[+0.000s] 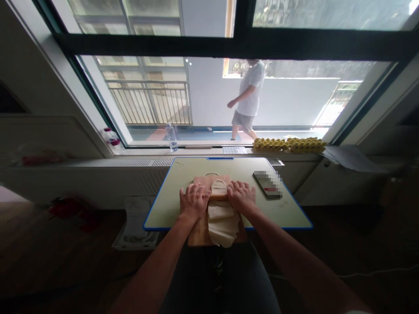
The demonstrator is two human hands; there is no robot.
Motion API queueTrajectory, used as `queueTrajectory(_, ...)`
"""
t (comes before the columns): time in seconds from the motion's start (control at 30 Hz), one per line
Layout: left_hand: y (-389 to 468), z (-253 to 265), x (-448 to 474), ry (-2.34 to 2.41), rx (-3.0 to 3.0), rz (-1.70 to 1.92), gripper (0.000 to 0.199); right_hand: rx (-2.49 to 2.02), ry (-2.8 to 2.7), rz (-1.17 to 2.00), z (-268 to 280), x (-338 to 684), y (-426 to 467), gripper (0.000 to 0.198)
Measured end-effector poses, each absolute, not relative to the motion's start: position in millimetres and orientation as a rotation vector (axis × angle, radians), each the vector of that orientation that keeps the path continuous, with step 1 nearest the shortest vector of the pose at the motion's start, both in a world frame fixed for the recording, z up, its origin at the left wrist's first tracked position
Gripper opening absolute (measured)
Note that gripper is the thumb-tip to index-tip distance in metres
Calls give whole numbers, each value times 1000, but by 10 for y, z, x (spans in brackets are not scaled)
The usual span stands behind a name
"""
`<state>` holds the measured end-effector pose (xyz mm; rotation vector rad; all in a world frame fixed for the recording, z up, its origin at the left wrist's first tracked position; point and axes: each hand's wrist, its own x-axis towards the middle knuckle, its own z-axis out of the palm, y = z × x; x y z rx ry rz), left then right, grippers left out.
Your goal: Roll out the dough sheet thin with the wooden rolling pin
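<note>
A flat, pale sheet of dough (223,229) lies lengthwise on a wooden cutting board (200,234), its near end wavy and close to the board's front edge. Across the dough runs a wooden rolling pin (218,197), visible only in the middle. My left hand (194,199) is over the pin's left end, fingers curled forward on it. Over the right end my right hand (242,196) grips in the same way. Beyond the pin, a rounded end of the dough shows between my hands. Both ends of the pin are hidden under my palms.
The board overhangs the near edge of a small blue-rimmed table (166,198). A phone (267,185) lies to the right. On the windowsill stand a clear water bottle (171,138), another bottle (112,140) and a yellow bumpy object (290,144). Outside the window a person (250,93) walks past.
</note>
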<state>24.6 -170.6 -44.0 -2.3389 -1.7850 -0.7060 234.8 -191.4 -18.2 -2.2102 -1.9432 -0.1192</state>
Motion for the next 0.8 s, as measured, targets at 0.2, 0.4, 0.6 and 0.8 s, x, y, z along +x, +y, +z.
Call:
queueTrajectory(0.2,-1521,-314,353,-1916,-2323,-570,46,-2198,-1968,-57,-182,2393,-1723,51)
queueTrajectory(0.4,-1271,-205,436,-2049,-2343,-495,49,-2238,-1898,96,-167,2466,-1443,59)
queueTrajectory(0.6,-996,-109,466,-2156,-2416,-325,52,-2240,-1868,143,-179,2525,-1168,61)
queueTrajectory(0.8,-735,-106,477,-2204,-2473,-229,56,-2230,-1809,195,-115,2541,-954,62)
